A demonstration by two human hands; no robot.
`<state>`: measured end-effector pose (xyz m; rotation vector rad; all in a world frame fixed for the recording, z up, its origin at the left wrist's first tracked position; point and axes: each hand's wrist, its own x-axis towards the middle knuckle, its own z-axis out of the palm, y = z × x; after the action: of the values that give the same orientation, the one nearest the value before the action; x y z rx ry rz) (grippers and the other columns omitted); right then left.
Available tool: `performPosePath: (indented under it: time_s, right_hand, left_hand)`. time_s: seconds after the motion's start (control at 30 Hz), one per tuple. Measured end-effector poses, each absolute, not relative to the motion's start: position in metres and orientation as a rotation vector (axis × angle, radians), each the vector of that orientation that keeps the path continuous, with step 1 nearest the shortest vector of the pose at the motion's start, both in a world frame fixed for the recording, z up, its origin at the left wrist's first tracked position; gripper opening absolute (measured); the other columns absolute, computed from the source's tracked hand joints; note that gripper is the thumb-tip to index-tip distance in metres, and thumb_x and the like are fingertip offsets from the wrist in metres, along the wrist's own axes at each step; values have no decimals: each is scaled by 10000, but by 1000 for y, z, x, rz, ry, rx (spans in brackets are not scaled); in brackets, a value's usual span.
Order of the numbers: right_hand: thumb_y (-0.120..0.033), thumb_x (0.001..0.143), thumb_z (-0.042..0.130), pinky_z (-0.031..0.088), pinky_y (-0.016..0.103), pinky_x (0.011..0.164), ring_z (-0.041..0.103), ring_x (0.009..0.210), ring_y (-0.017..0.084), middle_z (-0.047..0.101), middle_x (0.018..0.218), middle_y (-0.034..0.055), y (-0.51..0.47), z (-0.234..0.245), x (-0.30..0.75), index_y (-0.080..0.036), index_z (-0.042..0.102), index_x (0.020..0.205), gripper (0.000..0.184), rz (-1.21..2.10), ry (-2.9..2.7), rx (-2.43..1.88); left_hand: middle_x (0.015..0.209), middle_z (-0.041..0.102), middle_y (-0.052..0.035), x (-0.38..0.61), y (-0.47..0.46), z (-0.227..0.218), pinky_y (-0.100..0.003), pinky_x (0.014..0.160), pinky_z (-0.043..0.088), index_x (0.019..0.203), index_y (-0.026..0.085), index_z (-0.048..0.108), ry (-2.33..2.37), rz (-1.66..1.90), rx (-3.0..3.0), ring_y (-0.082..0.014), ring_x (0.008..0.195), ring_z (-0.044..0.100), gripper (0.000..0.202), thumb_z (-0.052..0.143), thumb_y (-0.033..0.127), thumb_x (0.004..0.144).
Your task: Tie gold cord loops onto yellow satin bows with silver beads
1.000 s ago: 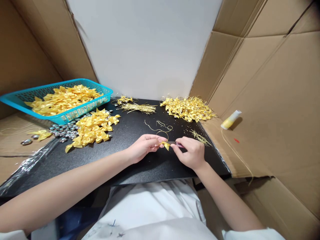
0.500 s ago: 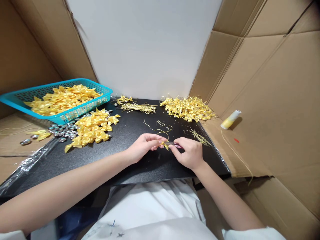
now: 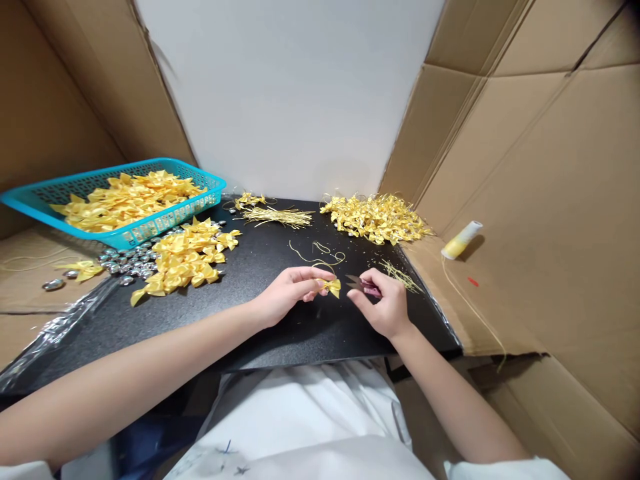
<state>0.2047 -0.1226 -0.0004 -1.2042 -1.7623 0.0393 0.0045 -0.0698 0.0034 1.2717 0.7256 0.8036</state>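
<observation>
My left hand [image 3: 287, 293] pinches a small yellow ribbon bow [image 3: 332, 287] just above the black table top [image 3: 280, 320]. My right hand [image 3: 383, 305] is closed around small pink-handled snips [image 3: 364, 286], whose blades point left toward the bow and stand a short gap away from it. A curl of gold thread [image 3: 320, 255] lies on the table just beyond both hands.
A teal basket [image 3: 30, 198] of yellow bows stands at the far left, beside a loose pile of bows [image 3: 187, 257] and silver beads [image 3: 125, 261]. Gold wire pieces [image 3: 275, 215] and a heap of finished bows [image 3: 375, 217] lie at the back. A thread spool [image 3: 461, 239] rests on cardboard at right.
My right hand has drawn the snips a little to the right, away from the bow. The bow now shows freely at my left fingertips.
</observation>
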Motion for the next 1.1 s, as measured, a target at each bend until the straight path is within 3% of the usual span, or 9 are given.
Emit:
performPosePath:
  time_s: [0.1,0.23,0.47,0.53,0.6,0.7,0.83,1.0,1.1]
  right_hand:
    - [-516,752,674,307,198,441,390,456,72,429,527,-61,-119,-2,198,-204,443,615,412,189,-1717,-1224]
    - [-445,738,688,266,204,454,353,440,64,393,489,-75,-114,-6,190,-201,411,564,408,250,-1763,-1326]
    - [-262,789,597,287,200,446,349,417,66,406,470,-69,-112,-7,200,-201,449,550,288,129,-1688,-1260]
    - [-263,817,597,313,196,450,376,412,66,443,466,-62,-115,-8,200,-193,528,574,262,128,-1782,-1103]
    - [-234,848,572,363,191,481,440,426,73,542,501,-47,-117,-8,198,-186,665,744,148,126,-1916,-944]
    - [-169,877,492,420,198,537,524,455,86,660,585,-24,-119,-9,197,-193,697,1046,267,88,-2052,-822]
    - [-176,868,512,434,215,555,576,486,99,706,630,8,-119,-8,198,-185,730,888,219,-1,-1968,-853]
    - [-179,853,538,431,218,550,585,487,98,736,684,14,-120,-6,195,-190,717,1021,246,-46,-2025,-878]
    - [-196,851,529,423,227,551,593,492,106,723,640,12,-120,-7,194,-201,734,882,207,-59,-2010,-899]
  left_hand:
    - [811,696,-50,5,-75,4,-233,618,398,932,134,717,693,821,1458,-114,661,543,241,710,298,756]
    - [929,689,-66,5,-78,2,-254,706,450,996,143,676,640,872,1657,-152,791,598,265,667,343,822]
    - [772,627,0,5,-71,6,-202,587,386,976,163,620,627,914,1420,-102,672,537,265,698,340,794]
    - [744,610,5,5,-71,5,-199,547,352,969,158,628,636,897,1361,-91,626,491,273,715,326,773]
    - [746,600,5,6,-70,4,-203,535,338,961,151,638,635,873,1295,-81,598,453,281,735,309,749]
    - [738,582,13,6,-70,1,-201,525,319,951,148,647,623,823,1176,-64,566,420,294,758,293,720]
    - [716,590,7,6,-69,2,-189,521,311,932,153,645,623,773,1031,-70,588,448,316,785,288,683]
    - [699,592,9,6,-69,4,-178,524,325,900,153,652,642,757,961,-72,608,472,328,812,269,638]
    - [698,595,9,7,-70,5,-174,518,323,885,154,653,650,751,944,-71,606,474,324,816,261,626]
